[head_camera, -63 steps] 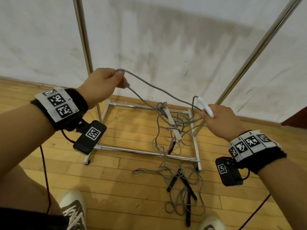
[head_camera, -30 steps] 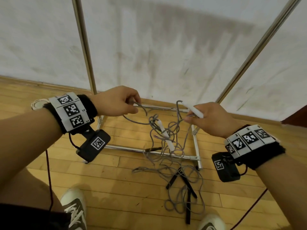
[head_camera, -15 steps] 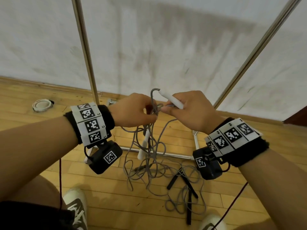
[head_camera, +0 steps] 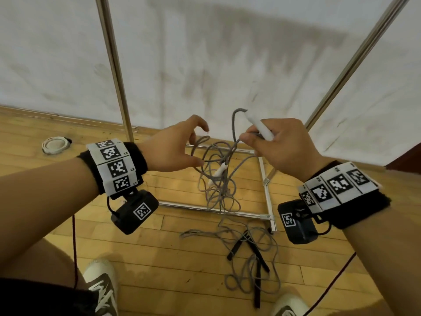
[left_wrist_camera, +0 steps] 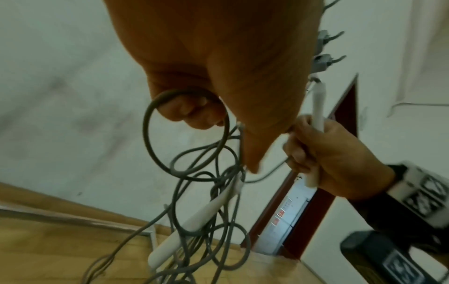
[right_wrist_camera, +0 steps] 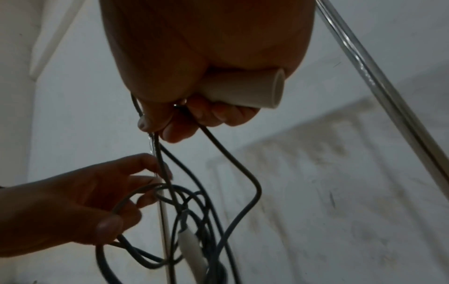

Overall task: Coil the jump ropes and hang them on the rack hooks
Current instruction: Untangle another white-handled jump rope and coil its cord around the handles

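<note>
My right hand [head_camera: 252, 137] grips one white handle [head_camera: 259, 128] of a grey jump rope and pinches a few strands of it below the handle, as the right wrist view shows [right_wrist_camera: 184, 119]. The rope [head_camera: 218, 185] hangs from that hand in a loose tangle, with its second white handle [head_camera: 219, 171] dangling inside it. To the left, my left hand [head_camera: 200, 144] has thumb and fingers spread and gripping nothing. One rope loop [left_wrist_camera: 187, 134] lies across its fingers. A second rope with black handles [head_camera: 248, 254] lies tangled on the floor.
The chrome rack's base frame [head_camera: 265, 179] sits on the wooden floor under the rope, with its poles [head_camera: 114, 65] rising against the white wall. Rack hooks [left_wrist_camera: 328, 59] show in the left wrist view. A tape roll [head_camera: 55, 144] lies at the left. My shoes [head_camera: 102, 288] are near the bottom edge.
My left hand brought a length of rope over to the right hand, then let go, opened and drew back left. The right hand now holds handle and gathered strands.
</note>
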